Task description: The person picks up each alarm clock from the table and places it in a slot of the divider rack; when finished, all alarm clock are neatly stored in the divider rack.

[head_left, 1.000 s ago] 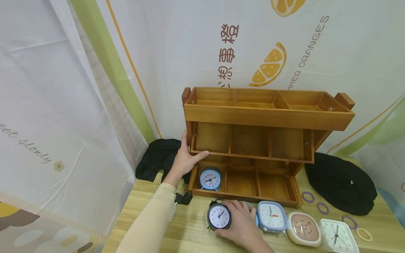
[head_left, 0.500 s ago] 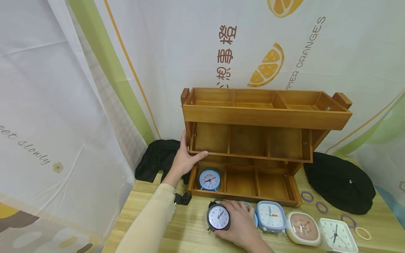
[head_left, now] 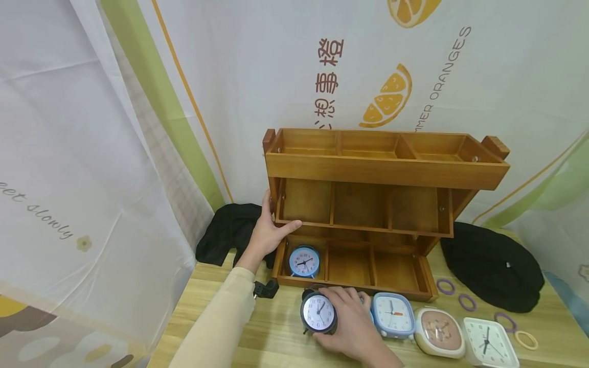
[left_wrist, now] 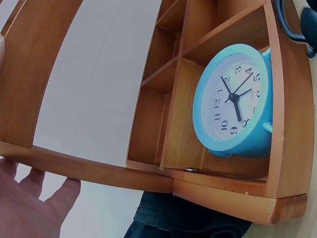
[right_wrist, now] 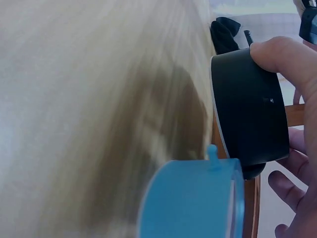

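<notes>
My right hand [head_left: 352,322] grips a black twin-bell alarm clock [head_left: 318,312] by its sides, with its white dial facing up toward the head camera. In the right wrist view the black clock [right_wrist: 250,106] shows its dark casing, thumb on one side and fingers on the other. A blue alarm clock [right_wrist: 193,201], mostly hidden by the hand in the head view, stands beside it. My left hand [head_left: 269,232] holds the left side of a tiered wooden organizer box [head_left: 386,171], thumb across the middle tray's front edge. Another blue alarm clock [left_wrist: 233,101] sits in the bottom-left compartment.
Right of my right hand stand a blue square clock [head_left: 393,314], a cream-and-brown clock [head_left: 439,332] and a white square clock [head_left: 490,342]. Several rings [head_left: 467,302] lie near a black cloth [head_left: 492,268]. More black cloth [head_left: 230,232] lies left of the box.
My right hand and the black clock have shifted very slightly toward the box. My left hand keeps its hold on the box side.
</notes>
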`<state>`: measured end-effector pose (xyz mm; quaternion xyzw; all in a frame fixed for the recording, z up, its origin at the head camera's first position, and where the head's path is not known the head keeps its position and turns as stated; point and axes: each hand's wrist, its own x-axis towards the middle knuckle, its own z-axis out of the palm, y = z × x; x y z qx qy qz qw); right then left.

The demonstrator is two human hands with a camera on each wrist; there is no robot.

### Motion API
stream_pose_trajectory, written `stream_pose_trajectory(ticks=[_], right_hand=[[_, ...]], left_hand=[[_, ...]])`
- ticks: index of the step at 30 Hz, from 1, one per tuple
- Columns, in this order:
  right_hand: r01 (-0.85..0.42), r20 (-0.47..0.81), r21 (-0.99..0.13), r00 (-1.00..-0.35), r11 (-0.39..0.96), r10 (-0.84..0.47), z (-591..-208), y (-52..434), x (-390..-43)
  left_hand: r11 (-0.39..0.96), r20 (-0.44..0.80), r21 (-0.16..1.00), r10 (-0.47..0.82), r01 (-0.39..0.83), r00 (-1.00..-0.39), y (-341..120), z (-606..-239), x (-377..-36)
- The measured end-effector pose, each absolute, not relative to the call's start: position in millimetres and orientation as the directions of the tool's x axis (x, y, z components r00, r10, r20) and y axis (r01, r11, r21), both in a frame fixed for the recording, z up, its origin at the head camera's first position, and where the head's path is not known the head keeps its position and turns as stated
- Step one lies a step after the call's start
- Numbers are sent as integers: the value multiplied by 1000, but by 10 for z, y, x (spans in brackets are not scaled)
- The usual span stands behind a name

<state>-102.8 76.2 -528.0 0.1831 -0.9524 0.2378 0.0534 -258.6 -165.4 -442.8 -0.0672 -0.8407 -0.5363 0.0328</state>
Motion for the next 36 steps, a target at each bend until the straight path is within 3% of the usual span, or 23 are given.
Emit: stream_pose_trajectory(ticks=[9,22,36], right_hand=[[-402,217,-449,-916,798,-339,-5199,794,-1047],[-355,182,-612,-933,706,-311,-5085,926,-1163],[-370,171,-671,-921,643,-350,-5054,1190,-1406]], left_hand=[[425,126,893,85,150,-988,-1645,-4432,-2587],[439,121,887,81,144,-989,-1651,-4431,-2575],[447,121,883,80,144,-989,-1647,-4425,-2575]])
